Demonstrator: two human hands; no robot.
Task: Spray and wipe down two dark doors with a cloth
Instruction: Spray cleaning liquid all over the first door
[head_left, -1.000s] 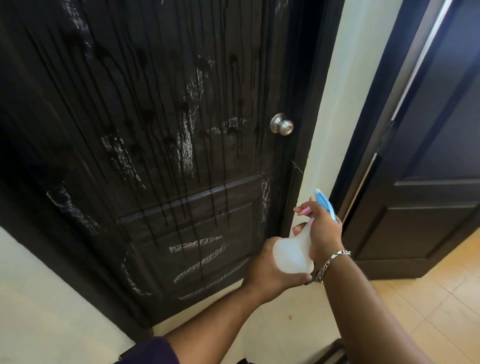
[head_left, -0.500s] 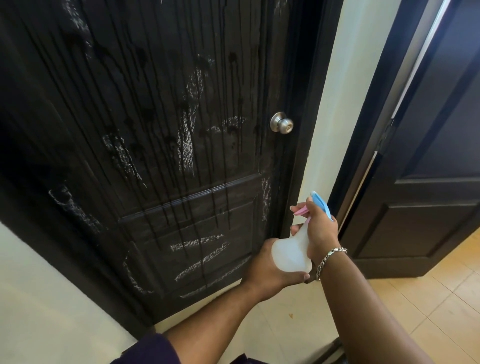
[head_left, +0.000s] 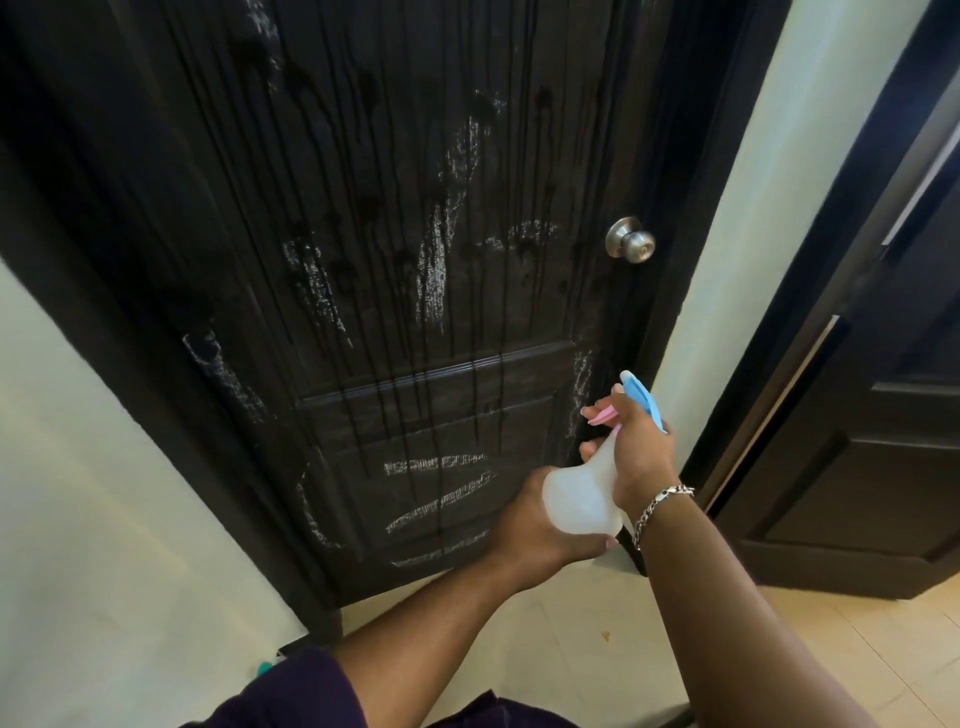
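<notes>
Dark door (head_left: 395, 218), closed in its frame, stands straight ahead of both hands and fills the view above and to the left of them. Its surface is wet: thin drip lines run down the upper panel and over the moulding into the lower panel, and pale, chalky smears show through in patches, some as slanted strokes above the hands, some as short horizontal bars just left of the left hand. A silver round knob (head_left: 630, 240) sits on the door's right edge, well above the right hand.

A translucent white spray bottle (head_left: 584, 493) is held between the two hands, close to the door's lower right corner. The right hand (head_left: 636, 447) grips the bottle's neck, with fingers curled over the pink trigger (head_left: 602, 415) under the blue nozzle head (head_left: 644, 399), which points at the door. The left hand (head_left: 540, 519) cups the bottle's body from below and the side, its fingers wrapped round it. A silver chain bracelet (head_left: 660, 506) circles the right wrist.

To the right of the right hand, past a strip of pale wall (head_left: 769, 208), a second dark door (head_left: 883, 441) stands ajar. Beige floor tiles (head_left: 857, 649) lie below the right forearm. A dark purple sleeve (head_left: 291, 696) covers the left upper arm at the bottom edge.
</notes>
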